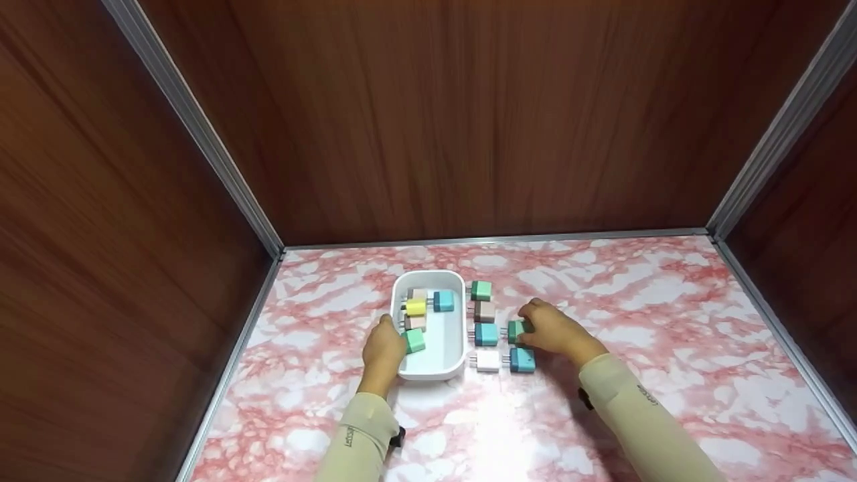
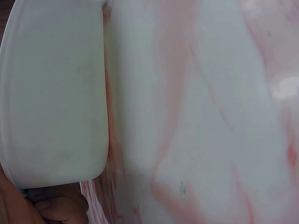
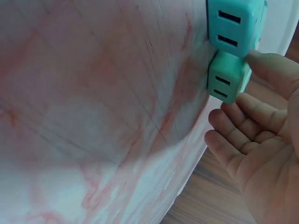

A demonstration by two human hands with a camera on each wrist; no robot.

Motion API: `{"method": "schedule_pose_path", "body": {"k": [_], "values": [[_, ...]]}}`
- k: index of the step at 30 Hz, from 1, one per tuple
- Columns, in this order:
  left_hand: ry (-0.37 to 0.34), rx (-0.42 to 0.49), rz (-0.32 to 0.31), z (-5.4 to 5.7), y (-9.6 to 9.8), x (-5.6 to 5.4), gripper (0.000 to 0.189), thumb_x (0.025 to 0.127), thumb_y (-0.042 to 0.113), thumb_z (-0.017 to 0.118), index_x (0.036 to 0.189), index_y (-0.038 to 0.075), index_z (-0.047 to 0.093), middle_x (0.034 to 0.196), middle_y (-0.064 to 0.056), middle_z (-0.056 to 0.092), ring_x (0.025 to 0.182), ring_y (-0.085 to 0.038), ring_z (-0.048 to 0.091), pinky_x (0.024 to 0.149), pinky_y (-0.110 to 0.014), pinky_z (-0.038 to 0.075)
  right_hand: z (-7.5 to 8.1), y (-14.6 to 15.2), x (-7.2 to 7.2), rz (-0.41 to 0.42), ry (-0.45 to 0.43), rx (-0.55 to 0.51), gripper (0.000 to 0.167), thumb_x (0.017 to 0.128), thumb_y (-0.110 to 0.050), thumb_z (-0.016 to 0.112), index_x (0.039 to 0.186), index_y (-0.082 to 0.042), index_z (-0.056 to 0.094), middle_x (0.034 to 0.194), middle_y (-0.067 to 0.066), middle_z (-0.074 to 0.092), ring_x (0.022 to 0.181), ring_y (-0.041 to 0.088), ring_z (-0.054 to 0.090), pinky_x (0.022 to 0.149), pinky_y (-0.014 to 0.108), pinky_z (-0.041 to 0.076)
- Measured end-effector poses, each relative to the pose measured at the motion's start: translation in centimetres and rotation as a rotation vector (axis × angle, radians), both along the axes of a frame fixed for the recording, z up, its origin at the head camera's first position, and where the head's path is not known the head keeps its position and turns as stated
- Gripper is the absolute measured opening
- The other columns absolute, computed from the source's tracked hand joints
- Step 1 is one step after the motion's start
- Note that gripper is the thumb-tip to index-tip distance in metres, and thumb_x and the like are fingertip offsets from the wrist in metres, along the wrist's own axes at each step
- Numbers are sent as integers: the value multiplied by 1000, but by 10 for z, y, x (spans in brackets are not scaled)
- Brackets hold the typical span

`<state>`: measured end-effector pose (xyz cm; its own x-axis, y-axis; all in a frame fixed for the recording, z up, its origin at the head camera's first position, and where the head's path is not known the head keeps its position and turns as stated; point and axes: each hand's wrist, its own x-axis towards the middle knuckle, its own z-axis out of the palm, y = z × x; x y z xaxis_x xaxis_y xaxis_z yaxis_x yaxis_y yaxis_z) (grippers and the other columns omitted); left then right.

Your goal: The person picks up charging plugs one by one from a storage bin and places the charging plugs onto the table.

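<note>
A white plastic box (image 1: 445,341) stands on the table, and my left hand (image 1: 385,345) holds its left wall. In the left wrist view the fingers (image 2: 60,207) bend at the box's edge (image 2: 56,102). Inside lie a green (image 1: 415,340), a yellow (image 1: 416,307) and a blue charger plug (image 1: 443,300), plus two pinkish-beige ones. Right of the box, my right hand (image 1: 552,328) pinches a green charger plug (image 3: 226,77) between thumb and fingers; in the head view the hand partly covers it. A blue charger plug (image 3: 236,25) with two slots sits right beside it.
Between box and right hand stand a green (image 1: 481,290), a brownish-pink (image 1: 485,311), a blue (image 1: 486,334) and a white charger plug (image 1: 488,361), prongs leftward. Wood-grain panels (image 1: 469,120) with metal edging enclose the red-and-white marbled table (image 1: 636,288) at the back and sides.
</note>
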<state>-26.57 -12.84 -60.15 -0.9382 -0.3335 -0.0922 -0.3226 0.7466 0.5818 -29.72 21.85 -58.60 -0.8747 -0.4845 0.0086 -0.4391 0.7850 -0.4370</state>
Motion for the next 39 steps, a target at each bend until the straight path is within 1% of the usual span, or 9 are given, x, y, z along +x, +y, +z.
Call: {"method": "schedule_pose_path", "body": {"k": [6,12,18,26,30,36,39], "values": [[4,8,-1,0,-1,-1,46,98,12,55,143,4,53,125,-20,69,112,-38,68,92,-55,52,6,-4,0,-17,54,-22,51,89,-26,79,128,3,63,119,13,61,109,30,63,97,49,52],[-3,1,-3,0,-1,-1,47,97,12,55,144,3,53,124,-20,70,112,-38,68,91,-55,52,14,-14,1,-35,120,-26,48,90,-27,77,127,1,64,118,12,62,107,30,63,93,48,54],[0,8,-6,-1,0,-1,49,97,12,56,145,3,52,125,-20,69,113,-38,67,93,-55,52,17,-26,0,-46,158,-31,48,90,-27,78,128,-1,65,119,12,62,109,30,64,94,47,54],[2,-8,3,-1,0,0,44,97,11,55,140,4,55,122,-19,70,110,-38,68,91,-55,52,18,-50,0,-81,189,-65,50,89,-25,79,130,-1,64,122,14,62,112,32,62,96,48,53],[-3,-14,1,1,1,0,46,96,10,56,141,4,55,123,-20,70,111,-39,68,89,-56,53,21,-64,-1,-71,209,-100,47,90,-23,78,129,-1,64,122,13,63,114,31,62,98,47,52],[-4,-22,12,0,1,-1,46,96,11,56,141,4,55,123,-20,70,111,-39,68,90,-56,52,26,-89,-1,-54,225,-116,49,91,-22,76,133,1,62,118,12,61,105,27,61,93,44,53],[2,-20,11,0,1,-1,45,96,12,56,141,4,55,122,-20,71,110,-39,69,90,-55,52,28,-102,-1,-47,222,-127,50,91,-21,75,134,1,61,121,13,61,110,28,60,98,43,51]]}}
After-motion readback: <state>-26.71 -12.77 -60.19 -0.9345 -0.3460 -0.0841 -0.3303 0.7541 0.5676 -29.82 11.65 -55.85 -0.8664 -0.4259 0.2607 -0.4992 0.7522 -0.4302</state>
